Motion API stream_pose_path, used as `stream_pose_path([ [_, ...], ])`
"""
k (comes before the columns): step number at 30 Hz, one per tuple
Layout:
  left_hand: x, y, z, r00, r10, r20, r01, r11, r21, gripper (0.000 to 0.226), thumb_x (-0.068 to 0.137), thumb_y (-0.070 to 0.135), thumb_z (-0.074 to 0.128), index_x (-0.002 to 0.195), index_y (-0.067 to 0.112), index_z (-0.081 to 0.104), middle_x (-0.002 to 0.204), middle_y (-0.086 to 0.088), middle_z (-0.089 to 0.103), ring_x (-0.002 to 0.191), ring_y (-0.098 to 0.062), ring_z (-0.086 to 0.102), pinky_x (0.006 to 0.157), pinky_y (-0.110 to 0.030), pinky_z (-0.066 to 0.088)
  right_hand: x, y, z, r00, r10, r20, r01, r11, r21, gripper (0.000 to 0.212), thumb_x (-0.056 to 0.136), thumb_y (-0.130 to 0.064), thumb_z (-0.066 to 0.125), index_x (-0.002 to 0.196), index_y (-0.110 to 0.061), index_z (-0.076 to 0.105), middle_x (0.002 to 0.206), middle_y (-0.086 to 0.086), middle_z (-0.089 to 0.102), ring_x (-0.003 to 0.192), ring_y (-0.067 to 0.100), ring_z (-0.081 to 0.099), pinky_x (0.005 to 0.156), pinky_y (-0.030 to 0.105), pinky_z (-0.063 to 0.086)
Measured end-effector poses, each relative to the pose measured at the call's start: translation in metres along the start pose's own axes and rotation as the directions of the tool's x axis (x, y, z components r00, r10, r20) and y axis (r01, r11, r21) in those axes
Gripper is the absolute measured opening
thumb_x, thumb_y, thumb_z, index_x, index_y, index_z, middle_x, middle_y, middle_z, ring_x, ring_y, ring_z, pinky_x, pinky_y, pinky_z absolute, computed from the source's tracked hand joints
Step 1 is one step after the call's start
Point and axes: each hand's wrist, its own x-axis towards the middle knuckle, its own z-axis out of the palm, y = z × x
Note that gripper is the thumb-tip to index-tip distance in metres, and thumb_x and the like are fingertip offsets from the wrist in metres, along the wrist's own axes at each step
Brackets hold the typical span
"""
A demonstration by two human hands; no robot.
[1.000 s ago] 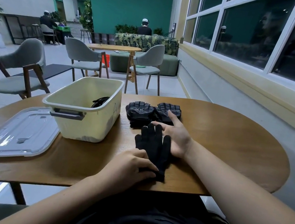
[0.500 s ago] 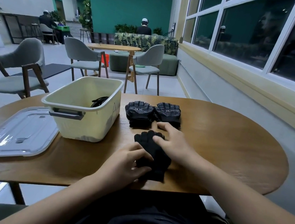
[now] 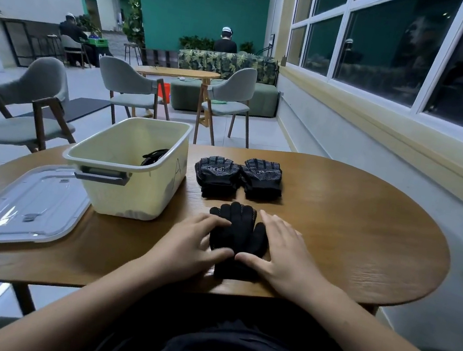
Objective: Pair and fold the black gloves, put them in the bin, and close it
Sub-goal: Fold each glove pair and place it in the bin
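Note:
A stacked pair of plain black knit gloves (image 3: 238, 233) lies flat near the table's front edge, fingers pointing away from me. My left hand (image 3: 191, 242) rests on its left side and my right hand (image 3: 281, 256) on its right side, fingers spread flat, thumbs meeting over the cuff. Beyond them lie two folded black padded gloves (image 3: 217, 174) (image 3: 262, 178) side by side. The cream bin (image 3: 130, 188) stands open to the left, with a black glove (image 3: 154, 156) showing inside. Its clear lid (image 3: 27, 203) lies flat at the far left.
The round wooden table (image 3: 349, 236) has bare surface to the right of the gloves. Grey chairs (image 3: 27, 114) and another table stand behind; a window wall runs along the right. Two people sit far back.
My right hand came off the glove fingers and moved to the pair's right side. The glove fingers, curled over before, now lie flat. My left hand shifted up along the left side.

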Motion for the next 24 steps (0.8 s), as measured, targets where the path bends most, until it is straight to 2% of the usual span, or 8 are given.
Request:
stream_pose_path([
  [3,0.017,-0.012,-0.009,0.987,-0.119,-0.104,0.110,0.989,-0.095,0.039,0.094,0.046,0.075,0.130,0.033,0.066,0.123,0.014,0.062,0.112,-0.002,0.060,0.091,-0.017,0.050,0.003,-0.002,-0.004,0.998,0.025,0.052,-0.027,0.999,0.043,0.118,0.080,-0.088,0.051,0.169,-0.023,0.007,0.174,-0.001,0.018,0.161,0.016,0.011,0.130,0.037,0.010],
  [6,0.038,-0.027,-0.013,0.968,-0.187,-0.165,0.183,0.982,-0.039,0.031,0.097,0.039,0.073,0.125,0.026,0.069,0.109,0.012,0.064,0.096,-0.003,0.062,0.088,-0.028,0.053,0.005,-0.002,-0.008,0.996,0.033,0.084,-0.039,0.996,0.078,0.123,0.079,-0.084,0.061,0.169,-0.023,0.005,0.174,-0.001,0.019,0.159,0.018,0.015,0.128,0.038,0.014],
  [13,0.070,-0.037,-0.010,0.945,-0.315,-0.092,0.315,0.949,-0.014,0.013,0.091,0.034,0.081,0.095,0.025,0.073,0.090,0.007,0.070,0.081,-0.011,0.064,0.072,-0.028,0.047,0.004,0.000,-0.011,0.995,0.055,0.089,-0.067,0.988,0.138,0.129,0.074,-0.083,0.069,0.169,-0.024,0.007,0.171,-0.002,0.026,0.157,0.017,0.021,0.126,0.039,0.020],
  [16,0.076,-0.040,-0.013,0.919,-0.393,-0.016,0.387,0.912,-0.135,0.016,0.088,0.024,0.085,0.097,0.022,0.072,0.093,0.001,0.074,0.071,-0.012,0.066,0.067,-0.028,0.052,0.004,0.001,-0.010,0.996,0.055,0.070,-0.065,0.988,0.139,0.129,0.073,-0.084,0.069,0.169,-0.024,0.008,0.170,-0.003,0.029,0.155,0.017,0.024,0.125,0.038,0.022],
  [20,0.080,-0.042,-0.019,0.902,-0.432,0.014,0.424,0.877,-0.226,0.023,0.085,0.011,0.087,0.101,0.015,0.072,0.093,-0.006,0.076,0.073,-0.017,0.070,0.058,-0.026,0.055,0.005,0.002,-0.007,0.997,0.056,0.057,-0.063,0.990,0.130,0.128,0.072,-0.085,0.069,0.169,-0.024,0.010,0.169,-0.004,0.031,0.154,0.017,0.026,0.125,0.040,0.025],
  [24,0.082,-0.038,-0.020,0.909,-0.416,-0.026,0.394,0.877,-0.274,0.025,0.083,0.011,0.089,0.102,0.015,0.073,0.093,-0.007,0.075,0.076,-0.017,0.071,0.066,-0.026,0.056,0.004,0.003,-0.006,0.998,0.046,0.044,-0.051,0.991,0.122,0.128,0.072,-0.086,0.067,0.169,-0.024,0.011,0.169,-0.005,0.031,0.154,0.017,0.028,0.124,0.039,0.026],
])
